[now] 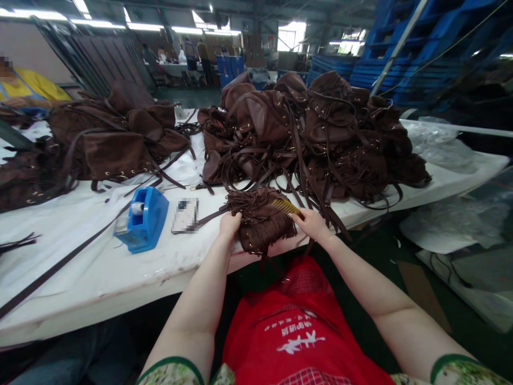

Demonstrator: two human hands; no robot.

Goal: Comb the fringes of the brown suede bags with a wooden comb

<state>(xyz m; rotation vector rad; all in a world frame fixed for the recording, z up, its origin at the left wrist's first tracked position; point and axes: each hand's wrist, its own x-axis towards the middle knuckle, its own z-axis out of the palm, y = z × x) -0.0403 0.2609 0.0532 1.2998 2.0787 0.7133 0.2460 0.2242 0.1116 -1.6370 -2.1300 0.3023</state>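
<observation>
Here, the left hand [230, 224] is gripping a dark-brown fringed bag [260, 227] at its nine-o'clock edge, while the right hand [315, 224] is closing around a yellow comb [285, 206]. The bag is lying on the table's [172, 270] near edge, with a pile of brown bags [268, 115] sitting at one o'clock.

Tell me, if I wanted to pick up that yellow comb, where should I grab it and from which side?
Probably by its right end, coming in from the right, where the person's right hand grips the comb. Its exposed teeth lie left of that grip, over the brown fringed bag, so that end looks handiest.
</observation>
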